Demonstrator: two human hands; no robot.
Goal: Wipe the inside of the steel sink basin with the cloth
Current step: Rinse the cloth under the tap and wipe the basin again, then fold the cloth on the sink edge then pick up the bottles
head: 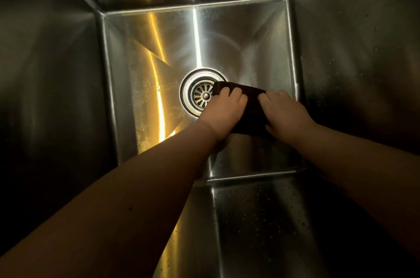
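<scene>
I look straight down into a deep steel sink basin (145,50). A dark cloth (251,110) lies flat on the basin floor, just right of the round drain strainer (200,95), and its left edge overlaps the drain's rim. My left hand (223,110) presses on the cloth's left part, fingers curled over its far edge. My right hand (285,113) presses on the right part of the cloth. Both bare forearms reach in from the bottom of the view. The near part of the cloth is hidden under my hands.
Four tall steel walls enclose the basin; the right wall (354,68) and near wall (254,221) carry water droplets. A bright yellow reflection streaks the floor left of the drain. Small specks lie near the floor's left side (145,105).
</scene>
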